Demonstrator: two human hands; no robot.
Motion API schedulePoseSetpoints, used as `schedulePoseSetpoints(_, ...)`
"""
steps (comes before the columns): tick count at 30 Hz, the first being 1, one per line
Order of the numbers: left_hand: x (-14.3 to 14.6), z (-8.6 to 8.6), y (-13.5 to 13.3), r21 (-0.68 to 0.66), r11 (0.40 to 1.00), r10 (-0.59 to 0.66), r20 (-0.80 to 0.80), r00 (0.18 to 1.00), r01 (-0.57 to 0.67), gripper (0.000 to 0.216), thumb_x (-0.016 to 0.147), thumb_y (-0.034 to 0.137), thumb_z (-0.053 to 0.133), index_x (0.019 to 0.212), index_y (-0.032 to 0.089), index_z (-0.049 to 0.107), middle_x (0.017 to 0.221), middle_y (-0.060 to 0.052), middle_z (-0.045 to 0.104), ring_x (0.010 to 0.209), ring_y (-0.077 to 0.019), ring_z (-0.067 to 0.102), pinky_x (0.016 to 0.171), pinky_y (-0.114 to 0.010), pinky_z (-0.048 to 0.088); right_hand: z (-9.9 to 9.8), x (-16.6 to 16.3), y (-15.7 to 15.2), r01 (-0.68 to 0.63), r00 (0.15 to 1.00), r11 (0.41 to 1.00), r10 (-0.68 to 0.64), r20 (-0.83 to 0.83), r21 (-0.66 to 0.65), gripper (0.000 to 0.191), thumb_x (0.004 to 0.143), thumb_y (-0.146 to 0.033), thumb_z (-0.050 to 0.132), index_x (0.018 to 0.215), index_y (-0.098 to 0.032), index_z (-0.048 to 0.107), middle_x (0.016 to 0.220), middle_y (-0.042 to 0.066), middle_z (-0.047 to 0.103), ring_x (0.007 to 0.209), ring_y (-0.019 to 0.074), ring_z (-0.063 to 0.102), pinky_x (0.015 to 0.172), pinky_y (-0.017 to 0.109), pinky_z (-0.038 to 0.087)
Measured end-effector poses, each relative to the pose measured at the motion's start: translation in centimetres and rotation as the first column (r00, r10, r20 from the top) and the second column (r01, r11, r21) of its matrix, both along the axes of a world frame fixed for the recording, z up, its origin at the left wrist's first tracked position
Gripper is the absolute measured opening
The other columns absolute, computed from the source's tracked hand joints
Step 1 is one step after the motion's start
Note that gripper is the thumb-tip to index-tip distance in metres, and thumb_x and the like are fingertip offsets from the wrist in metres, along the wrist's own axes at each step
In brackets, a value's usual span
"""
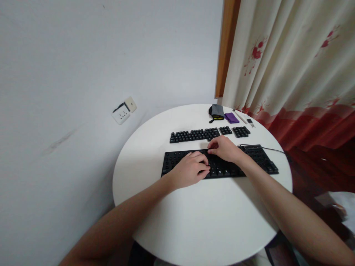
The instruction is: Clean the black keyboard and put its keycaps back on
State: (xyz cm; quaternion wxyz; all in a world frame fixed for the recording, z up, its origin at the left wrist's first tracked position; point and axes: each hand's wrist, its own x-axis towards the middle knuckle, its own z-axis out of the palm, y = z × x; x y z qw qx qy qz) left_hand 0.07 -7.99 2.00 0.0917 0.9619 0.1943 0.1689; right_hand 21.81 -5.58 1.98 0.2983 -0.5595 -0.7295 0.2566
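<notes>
A black keyboard (177, 157) lies on the white round table, with many of its keycaps off and a few along its bottom row and right end in place. My left hand (191, 168) rests over its middle, fingers bent and a little apart, touching the keys. Just behind and to the right, my right hand (223, 148) hovers at the keyboard's back edge. Its thumb and fingertips are pinched together; whatever is between them is too small to make out. Loose black keycaps (191, 135) stand in rows behind the keyboard, in separate groups.
At the table's (199, 214) back right lie a grey pouch (217, 111), a folded purple cloth (232, 118) and small slim items (250, 122). The keyboard's cable (273, 149) runs off the right edge. A wall socket (121, 113) is at the left, a curtain (277, 74) at the right.
</notes>
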Motion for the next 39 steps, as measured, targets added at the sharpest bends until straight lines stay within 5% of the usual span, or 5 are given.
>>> schedulePoseSetpoints(11, 0.1, -0.6, -0.2, 0.008, 0.999, 0.033, -0.024, 0.999, -0.033, 0.017, 0.094, 0.026, 0.061, 0.091, 0.023, 0.077, 0.105, -0.003, 0.067, 0.105, -0.0200, 0.058, 0.096, -0.037, 0.044, 1.1, 0.9, -0.7, -0.138, 0.990, 0.972, 0.142, 0.009, -0.192, 0.010, 0.071, -0.017, 0.068, 0.080, -0.016, 0.073, 0.064, 0.001, 0.069, 0.061, 0.0162, 0.063, 0.058, 0.026, 0.045)
schedulePoseSetpoints(21, 0.2, -0.7, 0.0, 0.004, 1.000, 0.012, 0.061, 0.998, -0.012, 0.025, 0.101, 0.026, 0.049, 0.101, 0.019, 0.073, 0.103, -0.003, 0.073, 0.101, -0.0175, 0.061, 0.093, -0.033, 0.043, 2.8, 1.4, -2.4, -0.323, 0.938, 0.867, 0.345, -0.010, -0.380, 0.024, 0.066, -0.012, 0.063, 0.085, -0.017, 0.077, 0.066, 0.002, 0.072, 0.064, 0.0184, 0.066, 0.057, 0.025, 0.046)
schedulePoseSetpoints(39, 0.2, -0.7, 0.4, -0.055, 0.998, 0.003, 0.055, 0.998, 0.000, 0.024, 0.100, 0.024, 0.049, 0.096, 0.020, 0.072, 0.102, -0.004, 0.073, 0.099, -0.0180, 0.062, 0.091, -0.034, 0.045, 2.4, 0.0, -3.2, -0.324, 0.907, 0.922, 0.367, 0.209, -0.213, 0.015, 0.069, -0.007, 0.064, 0.073, -0.021, 0.069, 0.067, -0.001, 0.068, 0.062, 0.0152, 0.060, 0.056, 0.025, 0.038)
